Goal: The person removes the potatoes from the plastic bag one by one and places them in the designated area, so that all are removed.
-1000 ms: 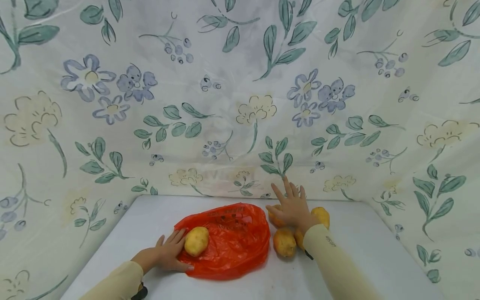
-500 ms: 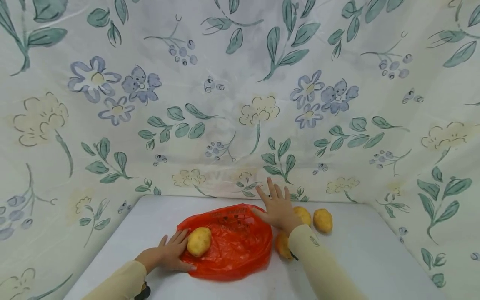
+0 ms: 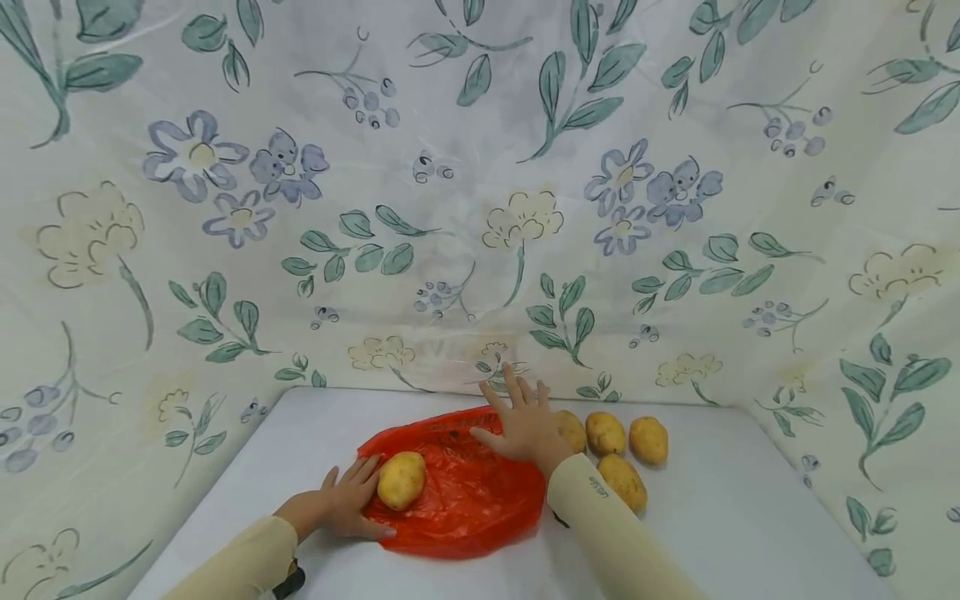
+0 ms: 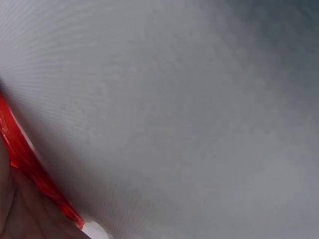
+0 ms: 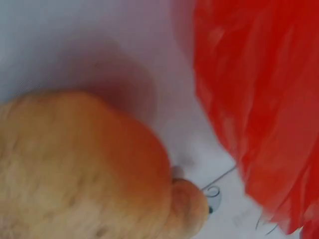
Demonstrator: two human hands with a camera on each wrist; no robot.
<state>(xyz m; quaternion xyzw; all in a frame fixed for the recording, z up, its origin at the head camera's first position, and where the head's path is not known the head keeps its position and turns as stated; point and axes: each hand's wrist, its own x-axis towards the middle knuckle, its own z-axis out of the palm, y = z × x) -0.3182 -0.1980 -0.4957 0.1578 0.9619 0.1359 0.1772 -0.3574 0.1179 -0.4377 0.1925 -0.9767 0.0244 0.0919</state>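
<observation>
A red plastic bag (image 3: 472,492) lies flat on the white table, with one yellow potato (image 3: 401,481) on its left part. My left hand (image 3: 347,504) rests on the bag's left edge, its straight fingers beside that potato. In the left wrist view, part of the hand (image 4: 35,211) shows next to a strip of red bag (image 4: 32,162). My right hand (image 3: 521,427), fingers spread, is over the bag's upper right edge and holds nothing; contact is hard to tell. The right wrist view has a large potato (image 5: 75,164) close by and the red bag (image 5: 264,89) beside it.
To the right of the right hand lie several potatoes, among them a front one (image 3: 622,483) and a far-right one (image 3: 648,440). The right forearm may hide more. A floral cloth (image 3: 450,208) hangs behind and around the white table (image 3: 720,517).
My right hand has moved left from over the potatoes to over the bag's right edge, uncovering several potatoes. The left hand, the bag and its potato stay in place.
</observation>
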